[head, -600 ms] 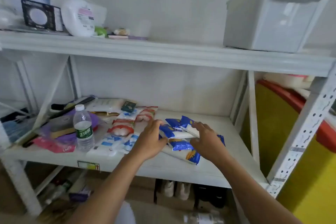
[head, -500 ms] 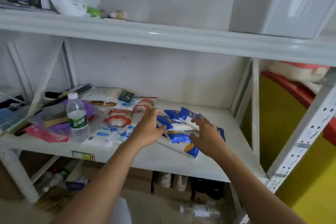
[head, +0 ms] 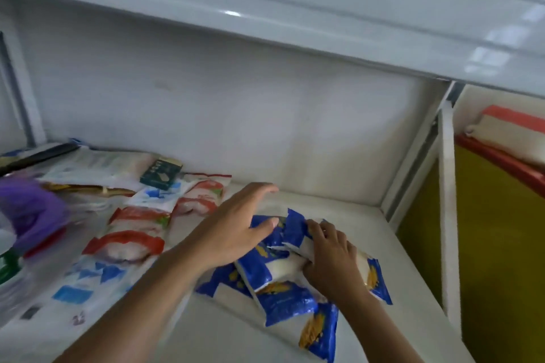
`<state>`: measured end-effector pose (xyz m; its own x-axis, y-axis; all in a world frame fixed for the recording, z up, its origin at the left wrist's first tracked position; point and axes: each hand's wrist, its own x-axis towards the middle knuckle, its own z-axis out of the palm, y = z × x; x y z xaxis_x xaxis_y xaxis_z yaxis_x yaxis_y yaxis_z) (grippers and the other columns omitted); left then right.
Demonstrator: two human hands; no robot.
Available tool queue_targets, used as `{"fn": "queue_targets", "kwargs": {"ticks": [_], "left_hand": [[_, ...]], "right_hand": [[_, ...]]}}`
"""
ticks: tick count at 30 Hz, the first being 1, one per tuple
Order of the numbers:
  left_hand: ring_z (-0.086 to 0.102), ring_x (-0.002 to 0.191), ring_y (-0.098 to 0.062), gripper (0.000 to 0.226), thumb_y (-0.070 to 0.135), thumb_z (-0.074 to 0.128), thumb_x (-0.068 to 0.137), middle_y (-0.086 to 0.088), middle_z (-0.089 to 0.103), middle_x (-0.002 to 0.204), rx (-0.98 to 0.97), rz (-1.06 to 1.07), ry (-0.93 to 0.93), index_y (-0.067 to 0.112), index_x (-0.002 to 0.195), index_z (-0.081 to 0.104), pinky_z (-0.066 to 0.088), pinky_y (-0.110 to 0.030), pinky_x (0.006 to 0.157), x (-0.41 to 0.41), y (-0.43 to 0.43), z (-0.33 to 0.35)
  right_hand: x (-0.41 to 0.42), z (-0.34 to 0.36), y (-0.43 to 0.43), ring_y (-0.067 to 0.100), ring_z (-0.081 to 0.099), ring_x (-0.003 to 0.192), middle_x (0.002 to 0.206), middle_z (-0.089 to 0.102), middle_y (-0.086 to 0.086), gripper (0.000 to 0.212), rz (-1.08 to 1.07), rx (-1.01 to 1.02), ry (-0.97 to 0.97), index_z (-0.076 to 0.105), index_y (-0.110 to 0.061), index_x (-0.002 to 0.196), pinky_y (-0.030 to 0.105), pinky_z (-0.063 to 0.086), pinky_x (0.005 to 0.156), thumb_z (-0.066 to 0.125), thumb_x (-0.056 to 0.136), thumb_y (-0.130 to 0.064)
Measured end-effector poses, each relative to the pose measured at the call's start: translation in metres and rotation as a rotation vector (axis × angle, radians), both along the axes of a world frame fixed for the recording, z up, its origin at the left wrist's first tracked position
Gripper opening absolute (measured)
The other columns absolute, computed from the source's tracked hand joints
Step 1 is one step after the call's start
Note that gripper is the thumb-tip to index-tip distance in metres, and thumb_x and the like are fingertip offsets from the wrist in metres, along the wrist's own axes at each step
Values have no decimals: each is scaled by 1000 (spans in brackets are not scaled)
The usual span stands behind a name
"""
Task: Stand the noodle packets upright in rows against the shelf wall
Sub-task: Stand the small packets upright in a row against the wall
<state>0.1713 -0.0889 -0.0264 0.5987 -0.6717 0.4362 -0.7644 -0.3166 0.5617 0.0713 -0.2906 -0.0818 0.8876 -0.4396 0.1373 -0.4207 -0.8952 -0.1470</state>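
A loose pile of blue-and-white noodle packets [head: 277, 289] lies flat on the white shelf board [head: 348, 215]. My right hand [head: 330, 259] presses on the pile with fingers curled around one blue packet. My left hand [head: 236, 230] lies over the pile's left side, fingers spread and flat, thumb on a blue packet. Red-and-white noodle packets [head: 132, 242] lie flat to the left. The white shelf wall [head: 265, 127] stands behind, with no packet leaning on it.
A dark green small box [head: 160, 172] rests on flat packets at the back left. A purple bag [head: 29, 212] and light blue-patterned packets [head: 88, 280] fill the left. A white upright post [head: 446, 215] and a yellow panel [head: 501, 244] bound the right. The upper shelf [head: 295, 9] hangs overhead.
The view has moved closer and lower toward the shelf. My left hand has slid right over the blue packets, and my right hand has curled around one of them.
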Motion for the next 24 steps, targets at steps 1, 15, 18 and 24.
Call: {"fn": "queue_targets", "kwargs": {"ticks": [1,15,18,24], "left_hand": [[46,131,5,49,38,59,99,24,45,145,11,0,3,38,145,40,42,-26,109,9,2,-5],[54,124,-4,49,34,61,97,15,47,144,227,-21,-127,33,142,42,50,-25,95,64,25,-26],[51,120,2,45,34,63,98,18,50,138,160,-19,1,32,140,48,45,-19,93,63,27,-29],[58,120,9,65,57,69,82,24,62,132,-203,-193,508,35,141,50,52,-35,105,59,14,-13]], "right_hand": [[3,-3,-2,26,36,141,153,33,-1,83,-5,-20,8,19,-32,156,41,33,115,64,86,-29],[7,49,-5,22,63,91,111,67,4,36,-163,27,-129,57,-21,119,33,53,73,71,87,-18],[3,81,10,23,70,96,119,72,4,39,-145,104,-323,57,-20,129,35,60,74,68,93,-17],[8,131,42,4,70,81,96,74,-13,21,164,305,-656,59,-24,116,29,61,69,67,97,-20]]}}
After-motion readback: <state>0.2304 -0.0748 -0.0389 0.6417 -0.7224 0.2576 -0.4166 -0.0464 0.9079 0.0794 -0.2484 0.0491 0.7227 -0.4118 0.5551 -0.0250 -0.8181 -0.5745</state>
